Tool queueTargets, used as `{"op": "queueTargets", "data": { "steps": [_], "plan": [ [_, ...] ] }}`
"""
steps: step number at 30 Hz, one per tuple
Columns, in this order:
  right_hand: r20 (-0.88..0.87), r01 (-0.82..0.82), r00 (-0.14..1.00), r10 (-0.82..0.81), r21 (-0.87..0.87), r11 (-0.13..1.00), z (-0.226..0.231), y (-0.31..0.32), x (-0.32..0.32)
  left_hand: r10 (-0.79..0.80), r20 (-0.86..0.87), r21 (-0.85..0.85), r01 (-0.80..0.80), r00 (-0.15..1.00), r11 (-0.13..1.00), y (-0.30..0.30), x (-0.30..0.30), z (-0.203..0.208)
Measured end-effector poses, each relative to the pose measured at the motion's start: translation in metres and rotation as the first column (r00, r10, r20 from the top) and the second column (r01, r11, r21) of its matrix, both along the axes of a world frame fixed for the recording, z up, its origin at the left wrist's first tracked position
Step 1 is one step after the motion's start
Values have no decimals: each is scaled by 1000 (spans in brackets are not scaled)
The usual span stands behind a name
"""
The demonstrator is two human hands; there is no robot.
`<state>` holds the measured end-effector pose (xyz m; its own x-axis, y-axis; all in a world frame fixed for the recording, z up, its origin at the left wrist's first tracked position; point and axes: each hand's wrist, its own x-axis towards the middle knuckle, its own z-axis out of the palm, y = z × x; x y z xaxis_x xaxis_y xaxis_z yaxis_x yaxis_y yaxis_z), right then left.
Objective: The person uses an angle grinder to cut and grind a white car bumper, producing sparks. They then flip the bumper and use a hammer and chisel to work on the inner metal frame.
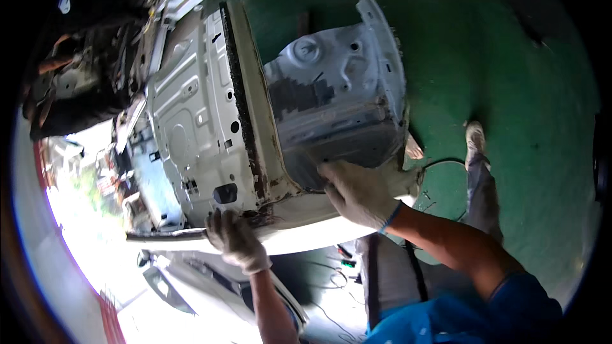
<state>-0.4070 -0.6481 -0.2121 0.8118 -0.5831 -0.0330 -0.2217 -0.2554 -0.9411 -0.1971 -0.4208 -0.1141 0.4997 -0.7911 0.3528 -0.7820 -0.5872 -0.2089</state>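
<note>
A large pale, unpainted-looking car body panel [191, 108] with pressed ribs and several holes stretches out before me. My left hand [236, 241], in a whitish work glove, has its fingers curled over the panel's near white edge, beside a dark hole. My right hand [363, 196], gloved too, lies over the same edge farther right, at the corner of the opening. Its fingers point left, with the thumb apart, and I see nothing in it. Dark, rough residue [258, 216] marks the metal between my hands. Beyond the opening is a blue-grey metal section [344, 83] with a round raised dome.
Green floor [459, 57] spreads to the right, where a leg in grey trousers [482, 197] and a thin cable [445, 162] show. At the upper left, a person in dark clothing [76, 114] bends over vehicle parts. A silver car [191, 280] stands below the panel at lower left.
</note>
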Motion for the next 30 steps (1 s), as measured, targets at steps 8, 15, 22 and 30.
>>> {"op": "queueTargets", "data": {
  "steps": [8, 15, 22, 30],
  "plan": [
    [-164, -541, 841, 515, -244, 805, -41, -81, -53, 179, 72, -94, -172, 981, 981, -24, -38, -28],
    [10, -646, 737, 676, -284, 709, -83, -110, -38, 173, 104, -208, -148, 979, 967, -46, -51, -39],
    [265, -898, 351, 898, -176, 403, -107, -136, -12, 336, -69, -163, -343, 939, 925, -97, -134, -68],
    [530, -959, 15, 848, -233, 162, -180, -122, 15, 471, -33, -158, -469, 882, 869, -68, -158, -109]
  ]
}}
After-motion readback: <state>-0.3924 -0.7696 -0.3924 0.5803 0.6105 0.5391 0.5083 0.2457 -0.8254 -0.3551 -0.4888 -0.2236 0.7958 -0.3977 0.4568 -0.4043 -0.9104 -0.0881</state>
